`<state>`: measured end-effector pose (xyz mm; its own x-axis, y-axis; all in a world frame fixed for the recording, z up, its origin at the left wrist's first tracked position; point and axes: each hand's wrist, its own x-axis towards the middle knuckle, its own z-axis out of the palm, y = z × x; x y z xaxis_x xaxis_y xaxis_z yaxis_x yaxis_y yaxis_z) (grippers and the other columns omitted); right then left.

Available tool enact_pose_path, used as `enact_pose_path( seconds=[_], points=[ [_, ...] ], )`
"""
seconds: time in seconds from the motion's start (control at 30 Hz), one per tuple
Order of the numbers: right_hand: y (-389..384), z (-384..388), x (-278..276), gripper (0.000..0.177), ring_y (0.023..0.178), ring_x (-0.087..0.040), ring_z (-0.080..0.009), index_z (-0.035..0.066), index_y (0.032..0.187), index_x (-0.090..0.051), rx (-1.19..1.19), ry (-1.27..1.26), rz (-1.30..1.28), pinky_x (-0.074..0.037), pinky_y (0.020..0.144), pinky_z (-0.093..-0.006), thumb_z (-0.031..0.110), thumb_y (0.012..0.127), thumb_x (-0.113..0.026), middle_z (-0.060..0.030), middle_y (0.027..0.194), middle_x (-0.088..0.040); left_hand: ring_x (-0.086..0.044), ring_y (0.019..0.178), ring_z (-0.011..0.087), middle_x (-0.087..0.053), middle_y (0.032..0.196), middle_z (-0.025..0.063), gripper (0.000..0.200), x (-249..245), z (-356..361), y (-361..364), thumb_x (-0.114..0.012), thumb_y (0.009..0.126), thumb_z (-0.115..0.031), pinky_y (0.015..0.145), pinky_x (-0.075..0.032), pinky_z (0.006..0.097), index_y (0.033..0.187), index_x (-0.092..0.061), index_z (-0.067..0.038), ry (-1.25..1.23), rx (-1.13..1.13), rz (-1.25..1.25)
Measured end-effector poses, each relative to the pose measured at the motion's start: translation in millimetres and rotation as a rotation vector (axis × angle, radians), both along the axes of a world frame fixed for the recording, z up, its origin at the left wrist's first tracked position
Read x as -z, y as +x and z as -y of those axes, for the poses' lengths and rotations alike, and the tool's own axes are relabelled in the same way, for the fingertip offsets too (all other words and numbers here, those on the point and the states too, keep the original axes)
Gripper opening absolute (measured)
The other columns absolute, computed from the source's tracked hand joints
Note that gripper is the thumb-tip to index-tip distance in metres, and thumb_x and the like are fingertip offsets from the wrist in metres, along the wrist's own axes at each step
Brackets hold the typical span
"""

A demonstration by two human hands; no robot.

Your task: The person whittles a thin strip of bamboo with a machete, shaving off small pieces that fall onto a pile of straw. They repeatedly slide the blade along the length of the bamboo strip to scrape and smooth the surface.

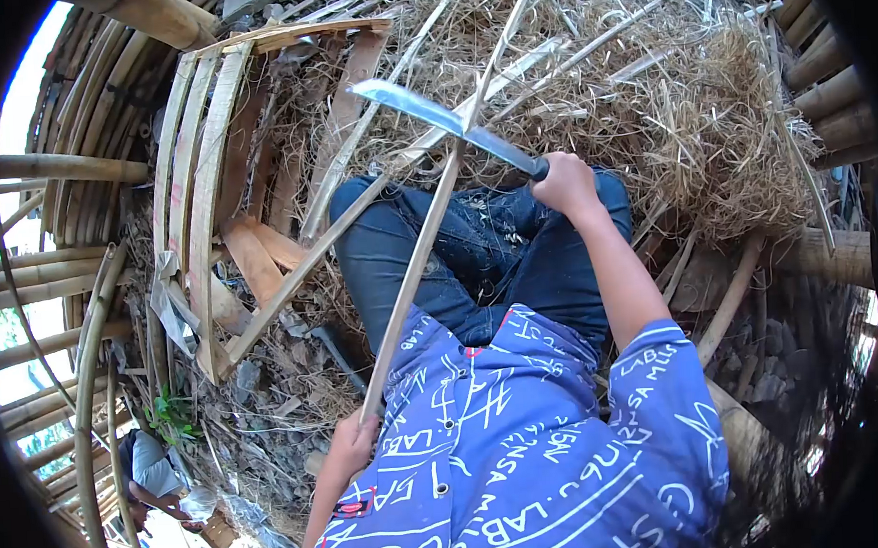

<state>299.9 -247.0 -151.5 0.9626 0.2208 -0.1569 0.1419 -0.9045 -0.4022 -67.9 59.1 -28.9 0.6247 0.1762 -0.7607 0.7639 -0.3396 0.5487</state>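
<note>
Head view: the knife (420, 108) lies across a long thin strip (416, 265), each held in its own hand.
From my distant seat, I see the strip rising at a slant in front of the bent legs (385, 262); the left hand (352, 442) has its fingers closed around the lower end, and the right hand (564, 184) has its fingers clamped on the knife's dark handle. I judge the strip light, stiff yet springy, with edges that may splinter, so I would hold it near the lower end, away from the blade. The knife looks heavier, safe only by its handle. On the left stands a slatted wooden crate (216, 156), with some brown wood pieces (252, 263) in it; I cannot tell if they are loose. Curly shavings (706, 115) lie in a heap ahead.
</note>
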Motion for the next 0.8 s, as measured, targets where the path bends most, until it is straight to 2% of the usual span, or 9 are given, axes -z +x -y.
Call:
enact_pose_path(
  seconds=[0.1,0.23,0.3,0.37,0.5,0.53,0.7,0.77,0.8],
  points=[
    [-4.7,-9.5,-7.7,0.025,0.081,-0.066,-0.0355,0.005,0.084,-0.067,0.042,0.010,0.018,-0.052,0.076,-0.0449,0.024,0.066,-0.064,-0.0191,0.081,-0.067,-0.045,0.056,0.0085,-0.049,0.060,-0.0001,0.024,3.5,-1.8,3.3,-0.048,0.096,-0.019,0.051,-0.038,0.0285,0.083,-0.054,0.000,-0.017,0.006,0.007],
    [-52.5,-27.3,-9.0,0.023,0.075,-0.066,-0.0382,0.007,0.079,-0.066,-0.264,0.119,-0.033,-0.052,0.073,-0.0471,0.024,0.063,-0.065,-0.0219,0.074,-0.066,-0.050,0.068,0.0075,-0.058,0.072,0.0013,0.027,6.3,0.0,-2.0,-0.045,0.098,-0.019,0.060,-0.044,0.0272,0.092,-0.058,0.004,-0.166,-0.009,-0.008],
    [-42.5,-27.6,1.1,0.022,0.078,-0.066,-0.0377,0.007,0.078,-0.067,-0.234,0.041,-0.048,-0.053,0.074,-0.0456,0.023,0.063,-0.065,-0.0216,0.077,-0.066,-0.051,0.074,0.0076,-0.061,0.079,0.0018,0.029,8.6,-5.2,-5.4,-0.045,0.098,-0.020,0.066,-0.045,0.0271,0.097,-0.059,0.005,-0.132,0.047,-0.057],
    [-17.8,-18.4,15.6,0.021,0.081,-0.066,-0.0382,0.007,0.078,-0.068,-0.036,0.041,0.017,-0.052,0.075,-0.0454,0.020,0.063,-0.063,-0.0211,0.081,-0.067,-0.051,0.075,0.0079,-0.060,0.079,0.0018,0.029,-0.4,-2.2,-10.1,-0.046,0.098,-0.021,0.066,-0.045,0.0275,0.097,-0.059,0.005,-0.203,-0.080,-0.123],
    [6.0,-20.0,10.4,0.020,0.081,-0.066,-0.0371,0.006,0.078,-0.067,0.102,0.059,0.010,-0.053,0.076,-0.0449,0.020,0.065,-0.062,-0.0214,0.082,-0.067,-0.051,0.071,0.0072,-0.059,0.076,0.0005,0.031,-1.4,0.5,-5.9,-0.047,0.098,-0.024,0.064,-0.044,0.0259,0.096,-0.058,0.004,-0.227,-0.084,-0.049],
    [-2.5,-23.1,5.6,0.021,0.081,-0.066,-0.0370,0.005,0.078,-0.067,0.049,0.052,0.021,-0.053,0.076,-0.0446,0.021,0.065,-0.063,-0.0217,0.081,-0.067,-0.050,0.068,0.0055,-0.059,0.076,-0.0015,0.030,1.5,-8.5,-8.2,-0.048,0.098,-0.026,0.061,-0.044,0.0242,0.096,-0.059,0.002,-0.213,-0.130,-0.214],
    [-38.9,-27.1,-18.2,0.025,0.079,-0.066,-0.0384,0.006,0.081,-0.067,-0.190,0.082,-0.032,-0.053,0.075,-0.0453,0.024,0.064,-0.066,-0.0226,0.077,-0.066,-0.047,0.060,0.0038,-0.054,0.071,-0.0054,0.028,-0.3,-1.9,-3.7,-0.050,0.097,-0.028,0.052,-0.039,0.0216,0.098,-0.061,-0.003,-0.342,-0.070,-0.066],
    [-12.8,-16.4,8.8,0.025,0.079,-0.066,-0.0372,0.006,0.083,-0.068,-0.061,-0.066,0.062,-0.053,0.075,-0.0440,0.023,0.064,-0.065,-0.0216,0.079,-0.067,-0.045,0.059,0.0035,-0.051,0.068,-0.0063,0.026,5.6,-12.1,-17.6,-0.049,0.098,-0.026,0.052,-0.038,0.0211,0.100,-0.062,-0.004,-0.321,-0.133,-0.148],
    [3.4,-11.0,0.1,0.026,0.082,-0.066,-0.0356,0.006,0.085,-0.068,0.076,-0.014,-0.047,-0.053,0.076,-0.0440,0.022,0.065,-0.064,-0.0202,0.084,-0.067,-0.041,0.054,0.0032,-0.047,0.064,-0.0070,0.024,4.9,-15.9,-23.7,-0.048,0.098,-0.024,0.048,-0.035,0.0209,0.098,-0.060,-0.004,-0.332,-0.153,-0.140]
  ],
)
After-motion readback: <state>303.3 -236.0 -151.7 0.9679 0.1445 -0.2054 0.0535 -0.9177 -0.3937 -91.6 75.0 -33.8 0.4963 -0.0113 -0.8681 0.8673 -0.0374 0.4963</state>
